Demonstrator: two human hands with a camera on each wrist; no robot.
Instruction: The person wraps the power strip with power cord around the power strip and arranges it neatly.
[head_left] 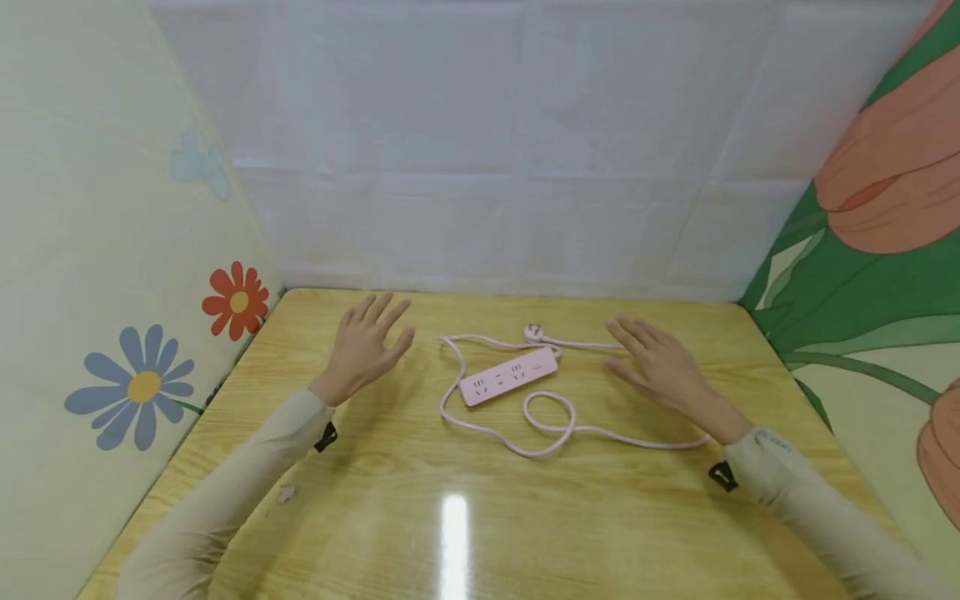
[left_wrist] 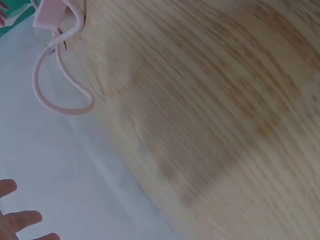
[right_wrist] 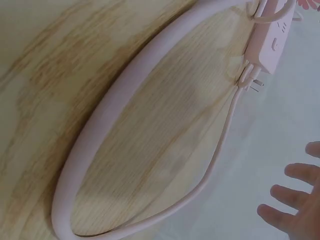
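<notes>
A pink power strip (head_left: 508, 377) lies at a slant on the table, its sockets facing up, with its pink cord (head_left: 480, 430) looped loosely around it. The plug (head_left: 534, 333) lies just behind the strip, prongs showing. To the left of the strip, my left hand (head_left: 363, 348) is held with fingers spread, holding nothing. My right hand (head_left: 663, 367) is on the other side, fingers extended and empty, over the right part of the cord. In the right wrist view the strip (right_wrist: 270, 37), plug (right_wrist: 256, 85) and cord (right_wrist: 110, 107) show, with my right fingertips at the lower right.
The wooden table (head_left: 375, 517) has a bright reflection near its front. A small pale mark or scrap (head_left: 287, 494) is by my left forearm. White cloth (head_left: 480, 150) hangs behind the table; flower-printed panels (head_left: 142, 250) stand at both sides.
</notes>
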